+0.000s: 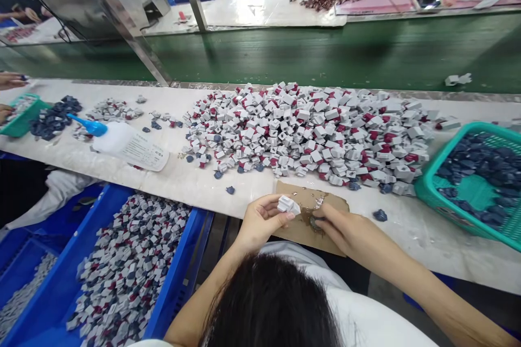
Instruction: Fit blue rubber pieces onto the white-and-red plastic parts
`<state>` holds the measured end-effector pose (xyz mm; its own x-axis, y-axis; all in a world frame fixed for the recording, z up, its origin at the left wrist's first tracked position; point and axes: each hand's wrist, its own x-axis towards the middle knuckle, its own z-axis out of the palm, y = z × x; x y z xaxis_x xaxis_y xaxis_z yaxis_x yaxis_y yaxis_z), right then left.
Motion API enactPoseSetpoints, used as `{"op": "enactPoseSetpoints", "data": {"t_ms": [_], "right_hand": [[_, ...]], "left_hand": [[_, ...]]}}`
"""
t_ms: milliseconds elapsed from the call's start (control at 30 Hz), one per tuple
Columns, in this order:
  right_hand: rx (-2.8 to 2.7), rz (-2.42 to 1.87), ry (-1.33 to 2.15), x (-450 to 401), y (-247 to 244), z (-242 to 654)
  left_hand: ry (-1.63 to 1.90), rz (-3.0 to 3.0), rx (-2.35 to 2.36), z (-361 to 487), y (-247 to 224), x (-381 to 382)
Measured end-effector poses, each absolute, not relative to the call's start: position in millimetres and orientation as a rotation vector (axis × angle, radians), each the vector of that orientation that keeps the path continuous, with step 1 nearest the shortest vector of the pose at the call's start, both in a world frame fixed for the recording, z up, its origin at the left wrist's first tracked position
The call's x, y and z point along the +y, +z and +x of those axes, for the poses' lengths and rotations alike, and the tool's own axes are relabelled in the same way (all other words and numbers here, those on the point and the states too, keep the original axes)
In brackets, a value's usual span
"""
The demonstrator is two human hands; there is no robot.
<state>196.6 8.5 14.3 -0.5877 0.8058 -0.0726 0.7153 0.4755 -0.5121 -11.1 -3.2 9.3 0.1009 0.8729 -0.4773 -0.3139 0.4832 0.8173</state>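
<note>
My left hand pinches a small light-grey plastic block between thumb and fingers, just above the left side of a brown cardboard sheet. My right hand is closed, fingertips down at the middle of the cardboard. A small dark piece shows at those fingertips; whether it is held or lies on the sheet I cannot tell. Wet-looking stains and small shiny bits surround it. Beyond both hands spreads a large heap of light-grey and dark-red plastic pieces.
A green basket of dark blue-grey pieces stands right. A white squeeze bottle with a blue nozzle lies left. A blue crate full of pieces sits below the table's left edge. Behind runs a green conveyor belt. Another person's hand is far left.
</note>
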Motion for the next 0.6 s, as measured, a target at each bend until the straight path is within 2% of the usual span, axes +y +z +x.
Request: {"op": "enactPoseSetpoints", "data": {"t_ms": [200, 600], "right_hand": [[-1.947, -1.231, 1.013, 7.1, 45.2, 183.4], [-2.203, -1.177, 1.136, 14.9, 57.6, 182.9]], "left_hand": [[0.981, 0.605, 1.039, -5.3, 16.4, -3.2], [1.033, 0.813, 1.067, -1.7, 17.8, -9.7]]}}
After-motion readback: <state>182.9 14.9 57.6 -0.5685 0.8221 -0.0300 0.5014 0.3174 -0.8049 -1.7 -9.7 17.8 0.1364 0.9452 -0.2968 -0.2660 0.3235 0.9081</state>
